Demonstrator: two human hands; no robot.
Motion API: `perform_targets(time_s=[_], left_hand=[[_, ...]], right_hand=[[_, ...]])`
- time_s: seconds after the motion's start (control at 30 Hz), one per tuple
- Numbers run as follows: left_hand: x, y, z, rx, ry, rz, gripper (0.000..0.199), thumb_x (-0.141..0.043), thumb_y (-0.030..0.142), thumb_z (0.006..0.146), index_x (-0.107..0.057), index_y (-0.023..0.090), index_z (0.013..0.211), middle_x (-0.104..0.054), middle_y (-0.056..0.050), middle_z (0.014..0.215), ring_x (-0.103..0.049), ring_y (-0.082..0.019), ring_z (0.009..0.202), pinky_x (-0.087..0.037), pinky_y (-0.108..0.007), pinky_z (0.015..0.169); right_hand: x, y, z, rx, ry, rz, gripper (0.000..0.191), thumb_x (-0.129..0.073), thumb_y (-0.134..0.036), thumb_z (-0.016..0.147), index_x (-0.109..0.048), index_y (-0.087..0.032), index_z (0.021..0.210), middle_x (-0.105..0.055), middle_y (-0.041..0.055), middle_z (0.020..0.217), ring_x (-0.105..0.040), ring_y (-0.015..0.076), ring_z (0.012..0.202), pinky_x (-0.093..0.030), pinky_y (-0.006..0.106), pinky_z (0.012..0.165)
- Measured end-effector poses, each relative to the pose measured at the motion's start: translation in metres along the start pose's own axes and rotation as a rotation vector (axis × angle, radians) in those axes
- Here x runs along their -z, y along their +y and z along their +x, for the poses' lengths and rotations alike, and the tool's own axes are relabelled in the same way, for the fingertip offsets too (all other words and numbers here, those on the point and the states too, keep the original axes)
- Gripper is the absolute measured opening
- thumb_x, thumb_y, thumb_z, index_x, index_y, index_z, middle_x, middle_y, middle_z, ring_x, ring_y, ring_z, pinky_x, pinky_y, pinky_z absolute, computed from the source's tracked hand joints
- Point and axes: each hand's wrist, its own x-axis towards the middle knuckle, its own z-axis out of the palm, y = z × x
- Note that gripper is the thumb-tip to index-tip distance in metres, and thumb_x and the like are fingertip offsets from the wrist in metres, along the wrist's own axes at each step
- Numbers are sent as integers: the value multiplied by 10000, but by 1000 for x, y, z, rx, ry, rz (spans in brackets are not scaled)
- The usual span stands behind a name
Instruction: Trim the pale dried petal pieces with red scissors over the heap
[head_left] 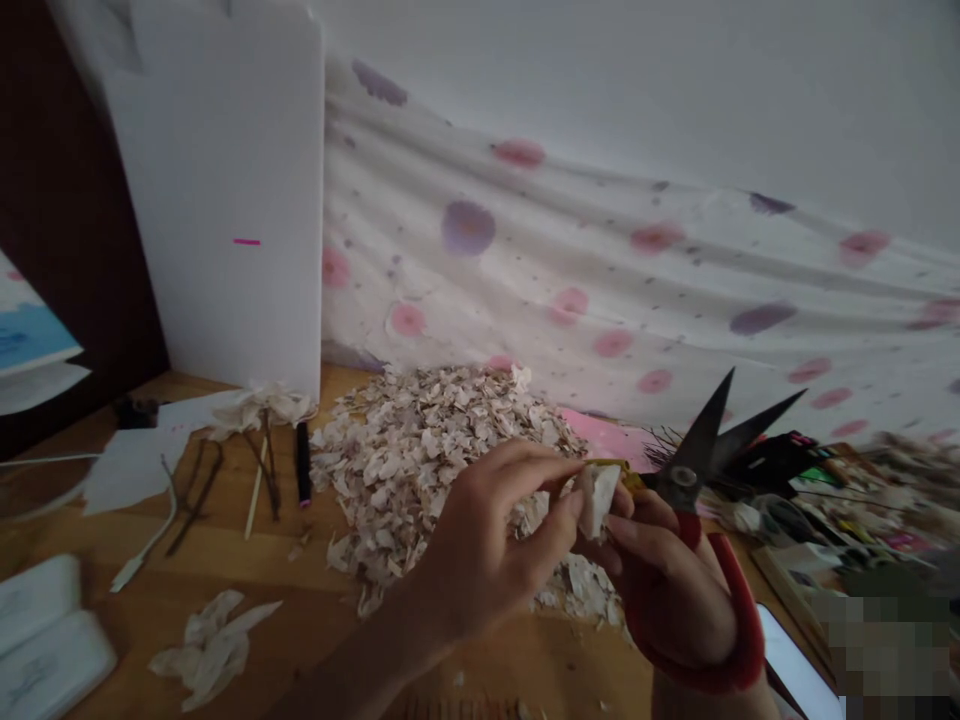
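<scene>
Both hands meet in front of a large heap of pale, dry flakes (420, 440). My left hand (495, 540) pinches a small whitish, petal-like piece (598, 500) between thumb and fingers. My right hand (675, 580) has its fingertips closed at the same piece from the other side. Red-handled scissors (686, 475) hang on the right hand, one red loop around its palm and wrist. Their dark blades stand apart and point up and right. A small yellow object (634, 480) shows behind the white piece at the fingertips; its kind is unclear.
Left on the wooden table lie a black marker (303, 462), a papery white flower on sticks (262, 415), a white cable (161, 525), crumpled pale scraps (214, 650) and white cases (49, 620). A phone (799, 665) and clutter (847, 520) are right. Flowered cloth (540, 250) hangs behind.
</scene>
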Motion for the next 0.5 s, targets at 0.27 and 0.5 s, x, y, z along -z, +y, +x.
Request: perform_targets(time_s=[0.27, 0.5], left_hand=[[3, 4, 2, 20, -98, -46, 292, -593, 95, 869, -747, 201, 1094, -658, -62, 1018, -638, -180, 959, -503, -294, 873], [-2, 3, 2, 153, -1, -102, 181, -607, 107, 846, -750, 194, 914, -674, -33, 894, -633, -155, 841, -500, -261, 773]], right_hand=[[-1, -3, 0, -67, -9, 75, 292, -836, -310, 576, -569, -196, 547, -376, -30, 490, -343, 108, 454, -391, 217, 420], [2, -1, 1, -44, -36, 57, 352, -843, -350, 621, -531, -189, 593, -368, -34, 548, -330, 101, 493, -395, 214, 461]])
